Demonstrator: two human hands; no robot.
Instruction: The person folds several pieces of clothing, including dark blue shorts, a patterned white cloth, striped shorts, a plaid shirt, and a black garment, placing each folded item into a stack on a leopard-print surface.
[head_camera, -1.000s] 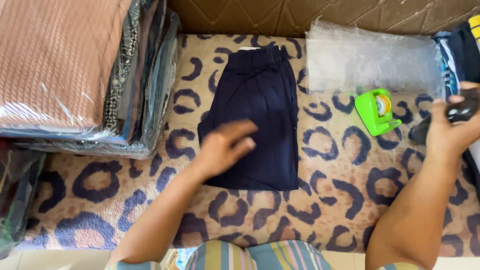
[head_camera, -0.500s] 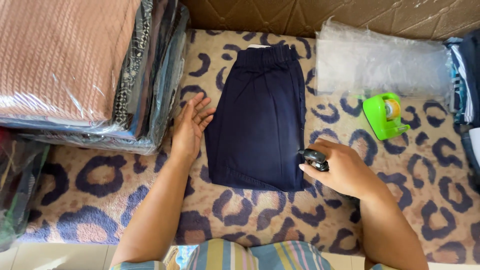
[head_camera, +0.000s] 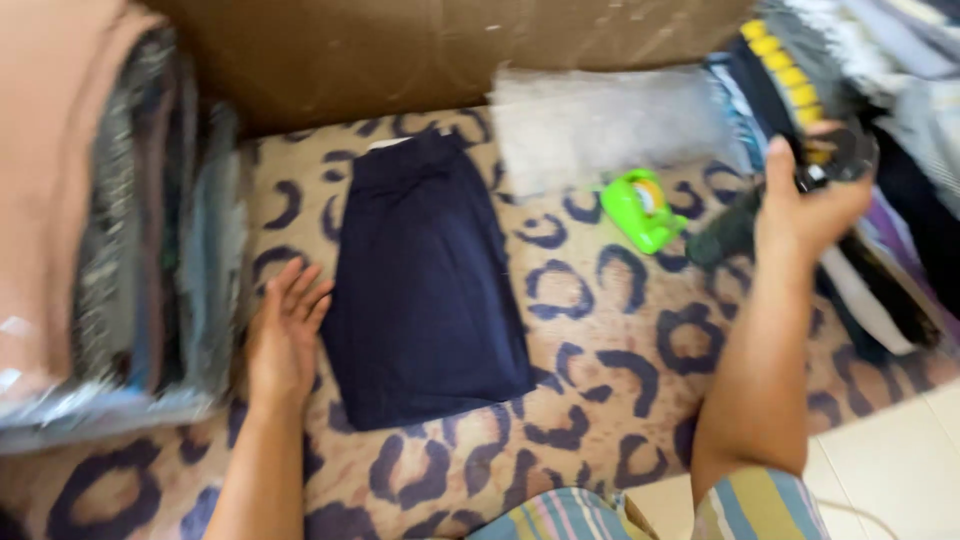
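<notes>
In the head view, a folded navy garment lies flat on a leopard-print mat. The left hand rests just left of the garment, fingers spread, holding nothing. The right hand, raised well right of the garment, is clasped around a small black device. A green tape dispenser sits between garment and right hand.

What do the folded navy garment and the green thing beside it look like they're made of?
Folded navy garment: soft matte woven or knit cloth, probably; it lies flat with a gathered top edge. Green tape dispenser: hard glossy plastic, judging by its bright moulded shape, though blur hides detail.
</notes>
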